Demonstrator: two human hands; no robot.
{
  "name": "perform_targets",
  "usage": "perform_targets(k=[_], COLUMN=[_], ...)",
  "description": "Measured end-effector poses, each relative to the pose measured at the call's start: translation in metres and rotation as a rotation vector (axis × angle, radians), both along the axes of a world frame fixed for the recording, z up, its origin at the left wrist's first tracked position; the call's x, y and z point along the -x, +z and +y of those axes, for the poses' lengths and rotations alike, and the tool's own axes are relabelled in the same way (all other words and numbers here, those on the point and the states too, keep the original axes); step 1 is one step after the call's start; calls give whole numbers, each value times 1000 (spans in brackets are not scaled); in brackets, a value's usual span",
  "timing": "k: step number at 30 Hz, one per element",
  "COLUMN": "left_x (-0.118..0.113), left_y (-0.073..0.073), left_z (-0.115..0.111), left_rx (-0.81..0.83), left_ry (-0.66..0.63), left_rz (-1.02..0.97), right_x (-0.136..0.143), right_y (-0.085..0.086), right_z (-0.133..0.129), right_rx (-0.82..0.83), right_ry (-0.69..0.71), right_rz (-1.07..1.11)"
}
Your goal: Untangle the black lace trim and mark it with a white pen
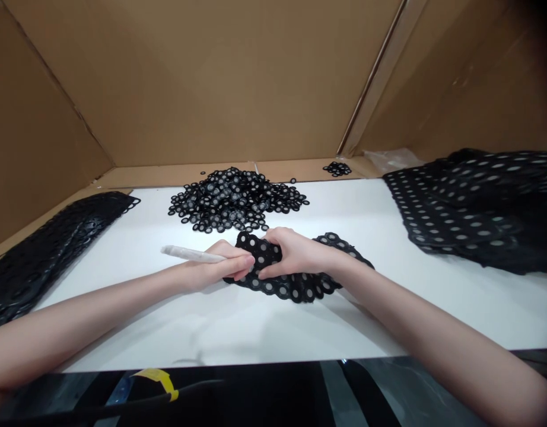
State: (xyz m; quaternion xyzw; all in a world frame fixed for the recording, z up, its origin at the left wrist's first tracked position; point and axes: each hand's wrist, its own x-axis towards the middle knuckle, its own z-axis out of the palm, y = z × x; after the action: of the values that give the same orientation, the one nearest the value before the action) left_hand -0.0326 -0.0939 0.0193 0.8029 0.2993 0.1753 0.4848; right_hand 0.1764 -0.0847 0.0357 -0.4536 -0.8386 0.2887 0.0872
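Observation:
My left hand (218,267) is closed around a white pen-like stick (184,254), whose blunt end points left. Its fingertips press at the left edge of a black perforated sheet (282,289) with rows of pale round spots. I cannot tell whether the spots are discs or holes showing the table. My right hand (295,252) grips the folded upper part of that sheet, thumb on the near side and fingers over the far side. The stick's other end is hidden in my left hand. Part of the sheet lies under my right wrist.
A heap of small black rings (233,198) lies behind my hands on the white table (167,332). A smaller ring pile (338,169) sits at the back. Large black dotted sheets (469,207) lie right; a glossy black bundle (55,249) lies left. Cardboard walls (220,83) enclose the table.

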Motion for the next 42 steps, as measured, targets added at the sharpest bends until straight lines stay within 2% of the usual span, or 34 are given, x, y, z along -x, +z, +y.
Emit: perform_targets(k=[8, 12, 21, 25, 28, 33, 38, 42], left_x=[-2, 1, 3, 4, 5, 2, 0, 0], left_y=[3, 0, -9, -5, -2, 0, 2, 6], left_z=[3, 1, -1, -5, -9, -11, -9, -9], left_rx=[-100, -193, -520, -401, -273, -228, -130, 59], left_ry=[-136, -124, -139, -86, -107, -103, -93, -93], left_rz=[107, 108, -58, -86, -74, -43, -11, -9], right_x=[2, 1, 1, 0, -1, -4, -5, -3], right_y=[1, 3, 4, 6, 6, 3, 3, 6], right_z=[-1, -2, -3, -5, -6, -5, -6, -10], right_rx=[-5, -4, 43, 145, 176, 185, 185, 169], right_ry=[11, -19, -145, -78, -24, 47, 60, 39], right_rz=[3, -45, -97, -11, 88, 172, 180, 168])
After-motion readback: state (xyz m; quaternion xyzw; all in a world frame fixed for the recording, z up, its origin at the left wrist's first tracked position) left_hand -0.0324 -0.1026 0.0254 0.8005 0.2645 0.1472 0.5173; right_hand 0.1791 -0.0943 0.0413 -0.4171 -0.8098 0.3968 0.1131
